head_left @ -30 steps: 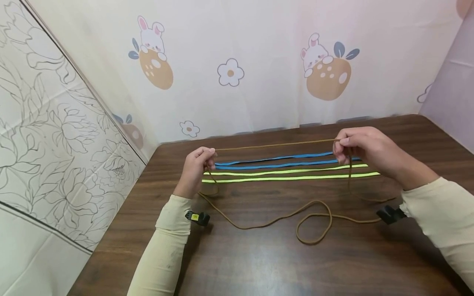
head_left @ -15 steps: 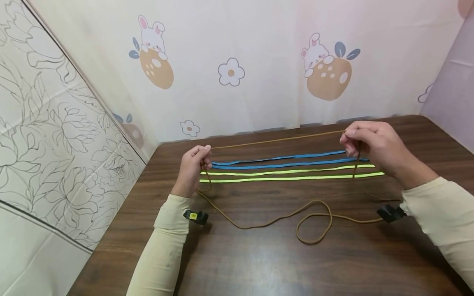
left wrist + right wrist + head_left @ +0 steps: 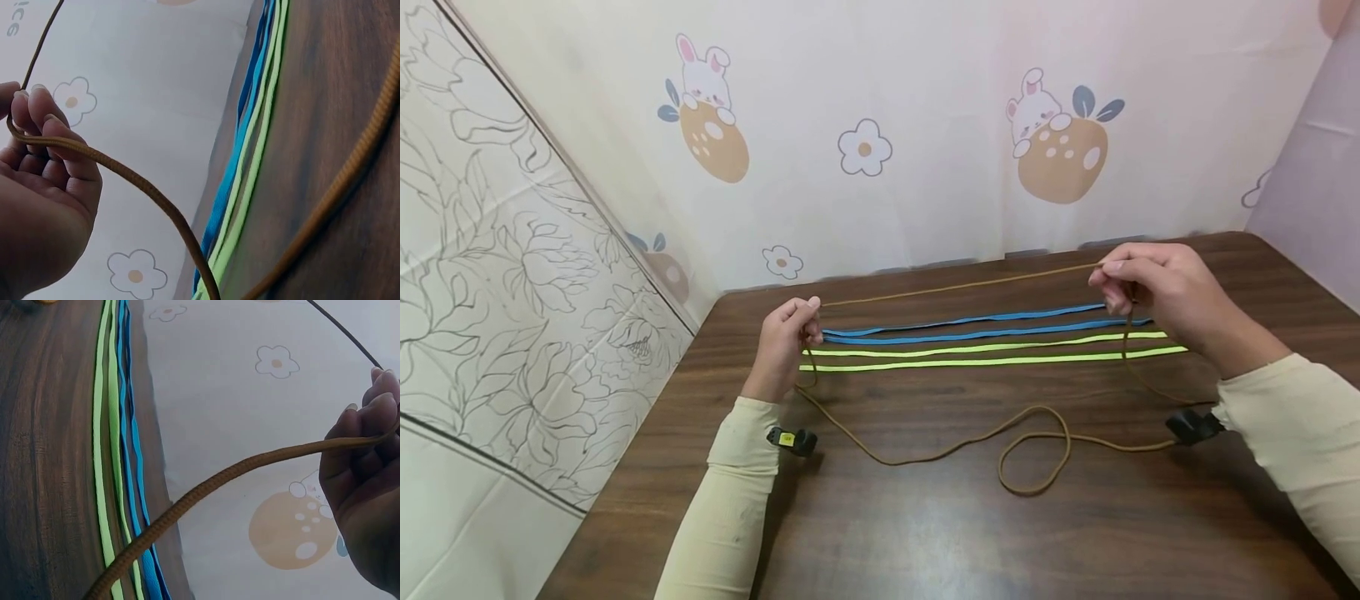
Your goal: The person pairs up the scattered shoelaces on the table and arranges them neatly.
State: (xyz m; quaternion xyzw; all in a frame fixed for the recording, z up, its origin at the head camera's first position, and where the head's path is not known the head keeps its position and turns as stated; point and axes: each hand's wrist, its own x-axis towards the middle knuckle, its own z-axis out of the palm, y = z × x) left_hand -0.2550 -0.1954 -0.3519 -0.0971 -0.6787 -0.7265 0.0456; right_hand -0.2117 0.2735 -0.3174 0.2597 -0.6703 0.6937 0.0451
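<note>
A long brown cord point(image 3: 958, 287) runs nearly straight between the two hands, raised above the table. My left hand point(image 3: 784, 340) pinches it between thumb and fingertips; in the left wrist view the cord bends round the fingers of that hand point(image 3: 53, 162) and hangs down. On the other side my right hand point(image 3: 1172, 292) pinches the cord too, and its tail droops toward the table. The cord's slack lies on the wood with a loop point(image 3: 1036, 492) at the front. Beneath the stretched part lie two blue laces point(image 3: 970, 335) and two yellow-green laces point(image 3: 977, 362), side by side.
The dark wooden table point(image 3: 925, 533) meets a printed curtain point(image 3: 940, 200) with rabbits and flowers along its back edge. A floral-patterned panel point(image 3: 497, 250) stands at the left. Each sleeve carries a small black wrist camera point(image 3: 793, 441).
Both hands have moved slightly apart, the left one leftward and the right one rightward and a little up. The cord span between them has lengthened. The laces have stayed put.
</note>
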